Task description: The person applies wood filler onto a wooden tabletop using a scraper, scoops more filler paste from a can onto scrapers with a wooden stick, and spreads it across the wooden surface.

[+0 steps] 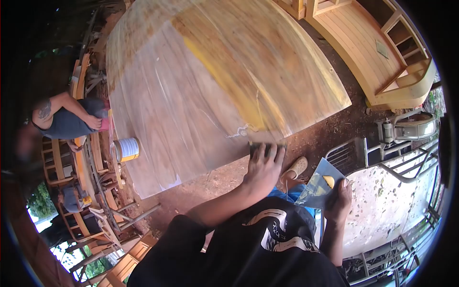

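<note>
My left hand (265,165) is closed on a dark, flat spreader (256,149), partly hidden by my fingers. It is at the near edge of a large, curved wooden panel (167,105). A pale, squiggly smear (240,130) lies on the panel just beyond the spreader. My right hand (338,198) grips the side of a thin blue-grey board (325,178), held out over the ground. On that board are a yellow lump of putty (328,181) and paler smears.
A labelled tin (127,149) stands at the panel's left edge. Beyond it is another person's arm (71,107). A curved wooden furniture piece (363,43) is at upper right, above a metal-framed vehicle (411,129). Timber frames (95,148) line the left.
</note>
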The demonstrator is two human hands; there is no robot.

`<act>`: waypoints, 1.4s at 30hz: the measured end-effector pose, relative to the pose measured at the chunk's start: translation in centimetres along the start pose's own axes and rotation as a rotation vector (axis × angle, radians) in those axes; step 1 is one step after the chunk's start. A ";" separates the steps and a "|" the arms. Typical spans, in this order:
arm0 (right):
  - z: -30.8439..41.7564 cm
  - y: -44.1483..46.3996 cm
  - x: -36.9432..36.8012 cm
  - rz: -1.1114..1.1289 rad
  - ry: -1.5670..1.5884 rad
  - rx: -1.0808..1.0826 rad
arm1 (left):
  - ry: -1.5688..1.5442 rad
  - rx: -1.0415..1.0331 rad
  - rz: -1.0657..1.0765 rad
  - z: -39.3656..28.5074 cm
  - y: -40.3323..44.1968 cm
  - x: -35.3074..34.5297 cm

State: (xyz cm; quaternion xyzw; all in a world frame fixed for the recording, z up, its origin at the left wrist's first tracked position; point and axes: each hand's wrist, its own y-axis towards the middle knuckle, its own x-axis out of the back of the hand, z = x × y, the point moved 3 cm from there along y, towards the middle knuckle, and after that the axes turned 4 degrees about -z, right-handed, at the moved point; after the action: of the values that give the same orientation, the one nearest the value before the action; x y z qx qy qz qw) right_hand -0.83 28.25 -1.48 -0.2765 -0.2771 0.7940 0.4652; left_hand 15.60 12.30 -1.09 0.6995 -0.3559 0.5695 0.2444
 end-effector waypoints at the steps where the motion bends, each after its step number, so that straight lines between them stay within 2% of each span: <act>1: 0.0 0.0 -0.4 -0.069 0.011 0.004 | -0.080 -0.021 0.079 0.4 0.1 0.9; 3: 0.2 0.4 -1.9 -0.192 0.041 0.020 | -0.227 -0.059 0.225 2.5 0.8 3.5; 5: 0.5 1.0 -2.4 -0.044 0.077 0.021 | -0.264 0.056 0.101 8.6 4.9 7.7; 6: 0.6 1.2 -2.6 0.031 0.094 0.019 | -0.165 0.081 0.130 12.7 8.2 10.3; 7: 0.9 1.6 -3.5 0.004 0.015 0.094 | -0.106 0.155 0.074 17.4 11.5 12.4; 8: 1.1 2.0 -4.5 -0.029 -0.066 0.167 | -0.062 0.316 0.084 22.3 15.4 14.5; 9: 1.1 2.7 -5.3 -0.051 -0.149 0.236 | 0.087 0.313 0.042 29.3 19.2 14.3; 10: 1.3 3.4 -6.3 -0.015 -0.406 0.438 | 0.047 0.381 -0.033 35.1 22.6 15.1; 11: 1.9 4.0 -7.7 -0.011 -0.725 0.713 | 0.110 0.300 -0.172 42.8 26.5 14.2; 12: 2.0 4.5 -9.1 -0.001 -0.924 0.891 | 0.033 0.274 -0.144 50.9 30.1 13.4; 13: 1.4 5.2 -10.1 -0.041 -0.863 0.867 | -0.045 0.247 -0.111 56.5 32.8 13.0; 15: 0.9 6.0 -12.6 -0.084 -0.823 0.884 | -0.039 0.337 -0.126 60.2 35.5 14.0; 17: 1.3 6.8 -15.3 -0.106 -0.611 0.662 | -0.056 0.424 -0.057 61.8 36.8 14.8; 19: 0.8 6.7 -17.5 -0.163 -0.133 0.127 | -0.086 0.484 0.101 62.0 38.2 14.1; 20: 1.1 6.6 -19.1 -0.131 -0.110 0.071 | 0.002 0.416 0.008 61.7 38.0 13.1; 22: 1.7 7.3 -20.4 -0.034 -0.719 0.593 | 0.182 0.278 -0.178 59.9 35.9 10.9; 25: 0.1 8.9 -21.0 -0.031 -0.688 0.605 | 0.182 0.316 -0.176 51.2 29.0 8.4; 26: -0.3 9.2 -21.4 -0.087 -0.583 0.468 | 0.132 0.294 -0.153 48.8 27.0 8.7; 28: -0.4 9.5 -21.9 -0.095 -0.502 0.373 | -0.064 0.284 0.026 47.8 26.9 12.0; 29: -0.5 9.7 -22.2 -0.101 -0.461 0.326 | -0.164 0.277 0.124 48.0 26.7 13.2; 30: 0.0 9.6 -22.1 -0.075 -0.597 0.390 | -0.106 0.273 0.096 51.8 28.6 13.3; 32: 0.8 9.0 -22.7 -0.054 -0.780 0.494 | -0.021 0.394 0.042 59.3 34.1 15.0; 33: 1.6 8.4 -23.4 -0.057 -0.833 0.528 | 0.004 0.323 -0.149 61.7 35.5 16.0; 34: 1.8 8.1 -23.9 -0.061 -0.884 0.565 | -0.053 0.325 -0.048 64.9 37.7 16.1; 36: 0.8 8.0 -22.7 -0.234 -0.238 0.271 | -0.082 0.341 0.114 67.5 39.8 15.7; 39: 0.8 7.5 -20.3 -0.171 -0.364 0.274 | -0.055 0.367 0.274 64.1 40.4 15.6; 40: 1.0 7.4 -20.0 -0.160 -0.536 0.365 | -0.084 0.365 0.313 61.7 39.5 15.5; 42: 1.5 6.5 -19.0 -0.003 -0.940 0.748 | -0.151 0.356 0.363 56.6 36.4 14.0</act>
State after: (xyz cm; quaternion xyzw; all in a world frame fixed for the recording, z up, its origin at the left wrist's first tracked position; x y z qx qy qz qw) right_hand 2.18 8.38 -1.52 0.2872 -0.1553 0.8742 0.3595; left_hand 23.93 -55.87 -2.93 0.6968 -0.3870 0.6038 -0.0160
